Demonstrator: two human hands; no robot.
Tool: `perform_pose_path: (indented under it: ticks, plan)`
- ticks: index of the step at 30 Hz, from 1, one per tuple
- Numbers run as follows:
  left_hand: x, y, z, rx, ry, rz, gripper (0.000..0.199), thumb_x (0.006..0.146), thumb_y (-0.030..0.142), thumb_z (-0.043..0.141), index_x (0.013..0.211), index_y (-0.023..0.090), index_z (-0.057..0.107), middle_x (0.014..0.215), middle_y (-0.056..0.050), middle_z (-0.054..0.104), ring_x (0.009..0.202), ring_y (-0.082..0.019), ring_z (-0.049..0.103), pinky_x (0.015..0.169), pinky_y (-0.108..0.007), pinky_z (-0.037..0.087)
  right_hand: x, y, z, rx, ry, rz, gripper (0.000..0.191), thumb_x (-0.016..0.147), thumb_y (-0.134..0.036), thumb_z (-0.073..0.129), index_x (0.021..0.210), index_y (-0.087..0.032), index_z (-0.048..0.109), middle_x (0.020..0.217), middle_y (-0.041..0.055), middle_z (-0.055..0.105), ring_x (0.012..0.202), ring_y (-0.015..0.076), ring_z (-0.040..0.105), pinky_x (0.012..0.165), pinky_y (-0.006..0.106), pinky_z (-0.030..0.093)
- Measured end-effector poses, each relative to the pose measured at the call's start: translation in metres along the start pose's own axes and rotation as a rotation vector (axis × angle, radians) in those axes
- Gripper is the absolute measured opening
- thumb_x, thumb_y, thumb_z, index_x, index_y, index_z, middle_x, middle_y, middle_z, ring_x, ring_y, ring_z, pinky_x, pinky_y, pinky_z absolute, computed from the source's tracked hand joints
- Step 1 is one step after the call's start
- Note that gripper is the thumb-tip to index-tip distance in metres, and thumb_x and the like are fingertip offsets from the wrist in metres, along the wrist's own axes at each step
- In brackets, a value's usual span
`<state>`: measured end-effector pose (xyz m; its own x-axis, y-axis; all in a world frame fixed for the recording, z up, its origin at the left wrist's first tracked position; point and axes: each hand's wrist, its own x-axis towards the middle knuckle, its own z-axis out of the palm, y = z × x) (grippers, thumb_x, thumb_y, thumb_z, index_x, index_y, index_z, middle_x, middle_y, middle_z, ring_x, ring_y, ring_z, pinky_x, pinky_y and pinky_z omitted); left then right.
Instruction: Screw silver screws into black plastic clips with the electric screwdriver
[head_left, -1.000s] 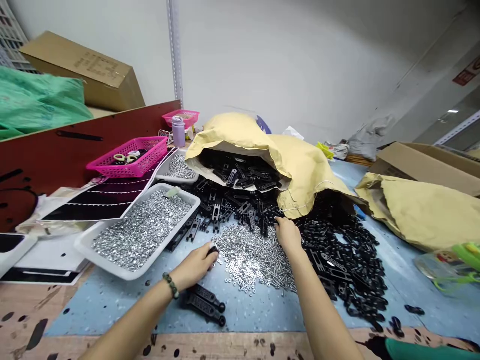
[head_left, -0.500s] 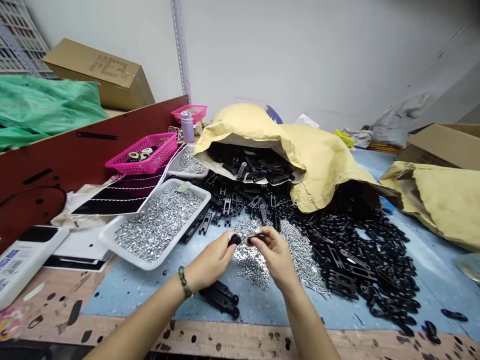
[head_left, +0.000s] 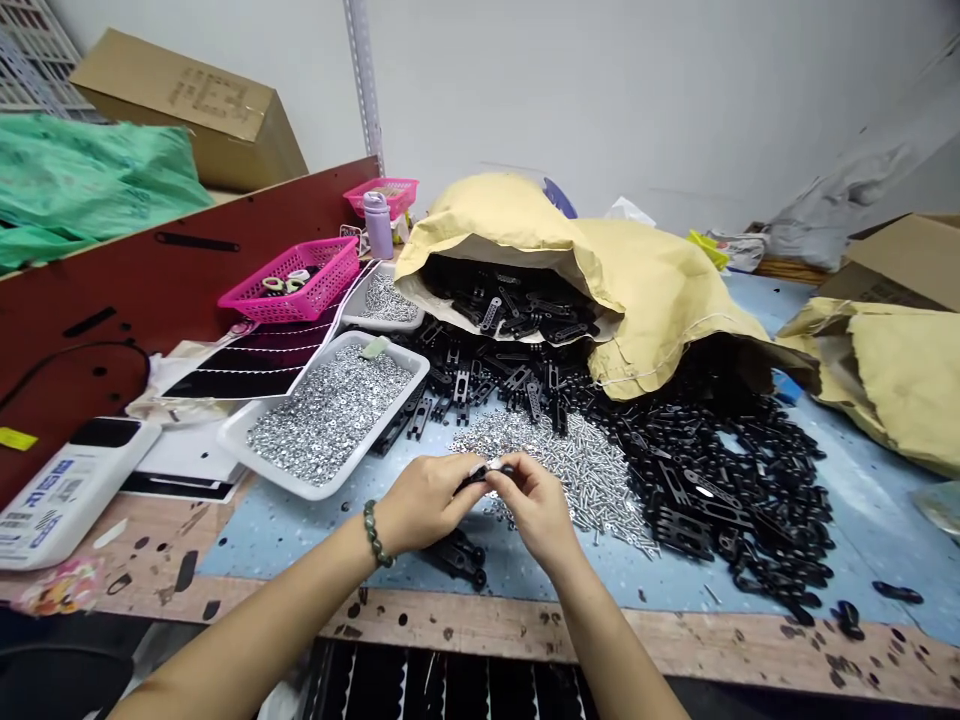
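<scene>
My left hand (head_left: 429,498), with a beaded bracelet on the wrist, pinches a small black plastic part (head_left: 472,478). My right hand (head_left: 536,508) is closed on a small black part at the same spot, and the fingertips of both hands meet there. Fingers cover most of the pieces, so how they fit together is hidden. Just beyond lies a heap of silver screws (head_left: 596,480) with small nuts (head_left: 487,432) at its left. Below my left hand rest a few longer black plastic arms (head_left: 457,558) on the blue mat.
A white tray of nuts (head_left: 319,490) stands left, with a smaller tray (head_left: 401,322) behind. Loose black parts (head_left: 739,490) cover the right side. Behind are a paper sack (head_left: 517,220) of black parts and another sack (head_left: 660,290). A pink basket (head_left: 330,275) and white scale (head_left: 75,490) sit left.
My hands have come together, bringing the black pieces they held apart into contact or nearly so. The camera view has tilted downward, showing more below the table edge.
</scene>
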<state>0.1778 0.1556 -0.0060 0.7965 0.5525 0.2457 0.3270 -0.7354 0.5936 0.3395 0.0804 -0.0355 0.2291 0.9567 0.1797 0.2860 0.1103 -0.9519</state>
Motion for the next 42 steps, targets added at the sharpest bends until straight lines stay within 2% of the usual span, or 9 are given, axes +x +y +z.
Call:
perform_pose_path:
  ticks: [3,5,7,13,18,22,29,38,42]
  plan:
    - [-0.004,-0.009,-0.007,-0.019,0.006,-0.132,0.024,0.092,0.032,0.044,0.073,0.019,0.049,0.063,0.003,0.051,0.058,-0.014,0.050,0.056,-0.025,0.034,-0.015,0.010,-0.002,-0.450,-0.108,-0.099,0.010,0.086,-0.029,0.057,0.091,-0.021,0.059,0.089,0.0043,0.059,0.082,0.0197,0.055,0.074,0.033,0.043]
    - [-0.005,-0.016,-0.008,-0.031,0.023,-0.225,0.023,0.091,0.034,0.046,0.074,0.019,0.047,0.060,0.004,0.048,0.056,-0.014,0.048,0.054,-0.025,0.033,-0.022,0.017,0.002,-0.713,-0.140,-0.149,0.002,0.083,-0.023,0.060,0.083,-0.021,0.059,0.086,0.0036,0.059,0.084,0.0215,0.053,0.078,0.038,0.041]
    - [-0.005,-0.021,-0.007,-0.049,0.005,-0.242,0.019,0.092,0.031,0.044,0.078,0.019,0.047,0.063,0.004,0.049,0.058,-0.015,0.048,0.055,-0.026,0.034,-0.024,0.023,0.007,-0.833,-0.145,-0.177,0.011,0.082,-0.023,0.063,0.073,-0.021,0.056,0.080,0.0021,0.058,0.081,0.0217,0.052,0.079,0.040,0.039]
    - [0.000,-0.024,0.006,-0.105,-0.183,-0.061,0.007,0.089,0.024,0.054,0.092,0.021,0.060,0.091,-0.001,0.060,0.090,-0.018,0.053,0.082,-0.030,0.040,-0.033,0.032,-0.003,-0.674,-0.020,-0.185,0.031,0.081,-0.031,0.066,0.107,-0.020,0.053,0.100,0.0073,0.060,0.093,0.0241,0.054,0.081,0.038,0.042]
    - [-0.005,-0.020,0.018,0.043,-0.346,-0.017,0.017,0.090,0.024,0.054,0.104,0.027,0.064,0.096,-0.002,0.058,0.097,-0.022,0.048,0.087,-0.037,0.035,-0.050,0.038,-0.005,-0.630,-0.077,-0.267,0.013,0.089,-0.016,0.053,0.099,-0.022,0.059,0.089,0.0034,0.065,0.085,0.0207,0.055,0.078,0.036,0.041]
    - [-0.008,-0.022,0.015,0.110,-0.375,-0.034,0.026,0.094,0.022,0.047,0.116,0.029,0.059,0.100,-0.003,0.057,0.099,-0.022,0.047,0.087,-0.037,0.034,-0.051,0.036,0.005,-0.689,-0.019,-0.306,0.016,0.088,-0.014,0.054,0.101,-0.020,0.061,0.090,0.0049,0.065,0.084,0.0216,0.053,0.077,0.037,0.041]
    - [-0.002,-0.027,0.013,0.097,-0.391,-0.105,0.019,0.094,0.025,0.051,0.107,0.029,0.065,0.098,0.000,0.063,0.098,-0.019,0.054,0.086,-0.034,0.032,-0.042,0.039,0.005,-0.668,0.005,-0.297,0.014,0.086,-0.015,0.057,0.098,-0.020,0.063,0.086,0.0050,0.062,0.082,0.0215,0.052,0.073,0.037,0.042]
    - [0.015,-0.017,0.003,0.138,-0.416,-0.048,0.014,0.092,0.024,0.055,0.098,0.026,0.067,0.100,0.000,0.064,0.102,-0.020,0.053,0.088,-0.035,0.027,-0.047,0.038,0.004,-0.558,0.087,-0.281,0.010,0.089,-0.018,0.054,0.096,-0.020,0.060,0.085,0.0044,0.058,0.082,0.0192,0.052,0.073,0.034,0.042]
    - [0.015,-0.018,0.006,0.151,-0.444,-0.051,0.013,0.090,0.023,0.057,0.097,0.026,0.068,0.096,0.000,0.065,0.100,-0.020,0.053,0.087,-0.035,0.028,-0.046,0.039,0.004,-0.628,0.045,-0.284,0.008,0.088,-0.018,0.054,0.093,-0.019,0.061,0.081,0.0035,0.058,0.079,0.0191,0.051,0.073,0.035,0.040]
